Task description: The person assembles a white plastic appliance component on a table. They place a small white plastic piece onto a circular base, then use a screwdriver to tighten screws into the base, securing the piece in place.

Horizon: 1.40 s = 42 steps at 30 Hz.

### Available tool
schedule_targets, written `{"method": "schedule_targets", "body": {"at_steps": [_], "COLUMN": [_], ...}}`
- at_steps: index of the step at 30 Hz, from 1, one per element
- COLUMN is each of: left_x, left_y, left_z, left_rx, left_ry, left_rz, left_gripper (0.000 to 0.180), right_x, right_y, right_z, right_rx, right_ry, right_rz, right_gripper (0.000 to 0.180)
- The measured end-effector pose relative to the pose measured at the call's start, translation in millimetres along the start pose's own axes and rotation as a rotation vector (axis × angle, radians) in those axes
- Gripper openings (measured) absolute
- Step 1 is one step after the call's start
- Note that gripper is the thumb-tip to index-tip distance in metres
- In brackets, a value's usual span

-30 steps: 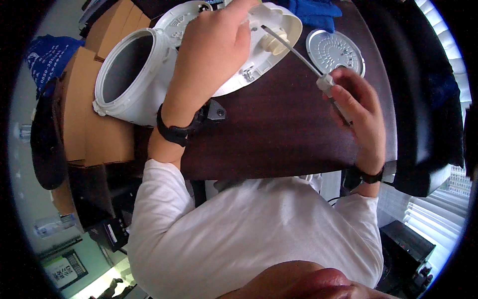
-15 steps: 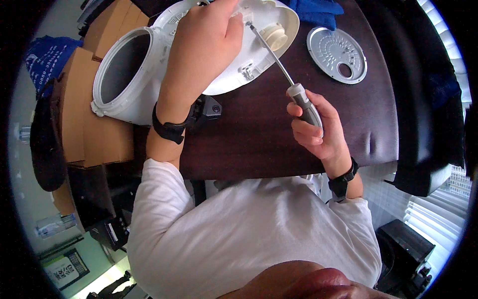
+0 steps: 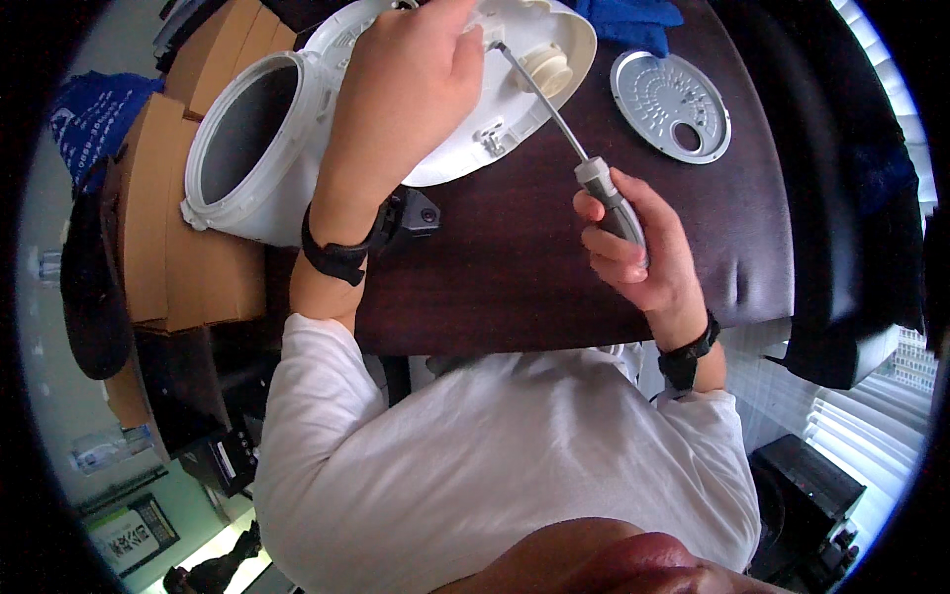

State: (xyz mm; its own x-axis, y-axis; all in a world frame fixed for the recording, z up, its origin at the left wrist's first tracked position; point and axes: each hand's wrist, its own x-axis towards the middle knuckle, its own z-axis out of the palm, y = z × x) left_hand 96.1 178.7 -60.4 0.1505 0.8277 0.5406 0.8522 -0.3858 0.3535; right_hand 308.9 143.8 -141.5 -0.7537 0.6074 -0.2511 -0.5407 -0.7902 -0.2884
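Observation:
A white round appliance lid (image 3: 465,148) lies open on the dark brown table (image 3: 515,267), hinged to a white pot body (image 3: 247,148) at the left. My left hand (image 3: 406,89) presses down on the lid's top. My right hand (image 3: 633,247) grips the grey handle of a screwdriver (image 3: 584,163). Its metal shaft slants up-left, and its tip meets the lid right beside my left fingers.
A round silver metal plate (image 3: 673,104) with a hole lies on the table at the upper right. A blue cloth (image 3: 633,20) sits at the far edge. Cardboard boxes (image 3: 158,228) stand to the left of the table. A black chair back (image 3: 851,198) is at the right.
My right hand has slid down and toward me along the screwdriver, taking a full grip on the handle. The left hand stays on the lid.

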Motion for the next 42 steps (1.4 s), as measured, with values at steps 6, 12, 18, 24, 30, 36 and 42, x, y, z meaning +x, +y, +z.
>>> {"method": "schedule_targets", "body": {"at_steps": [6,12,18,24,30,36,42], "left_x": [-1.5,-2.1,-3.0,-3.4,-4.5,-4.0,-2.3], "left_y": [2.1,5.6,6.7,7.3,8.5,13.3,1.2], "left_z": [0.7,1.6,1.0,0.3,1.4,-2.3,4.5], "left_rx": [0.052,0.011,-0.001,0.021,-0.007,0.004,0.043], "left_ry": [0.011,0.013,0.01,-0.011,0.019,-0.03,0.07], "left_rz": [0.0,-0.009,-0.037,-0.038,-0.006,-0.078,0.075], "left_gripper": [0.025,0.025,0.026,0.026,0.026,0.025,0.025], "right_x": [-7.8,-14.9,-18.3,-31.4,-38.8,-41.3,-44.5], "right_y": [-26.0,-33.4,-45.1,-64.3,-48.9,-55.7,-39.0], "right_z": [11.4,20.9,39.1,77.9,103.6,87.0,61.4], "right_rx": [-1.155,-2.036,-2.287,-2.624,-2.85,-2.726,-2.385], "right_ry": [0.271,0.302,0.278,0.179,0.17,0.141,0.299], "right_rz": [-0.536,-1.095,-1.17,-1.2,-1.263,-1.34,-1.405], "right_gripper": [0.018,0.022,0.021,0.019,0.018,0.019,0.022]}}
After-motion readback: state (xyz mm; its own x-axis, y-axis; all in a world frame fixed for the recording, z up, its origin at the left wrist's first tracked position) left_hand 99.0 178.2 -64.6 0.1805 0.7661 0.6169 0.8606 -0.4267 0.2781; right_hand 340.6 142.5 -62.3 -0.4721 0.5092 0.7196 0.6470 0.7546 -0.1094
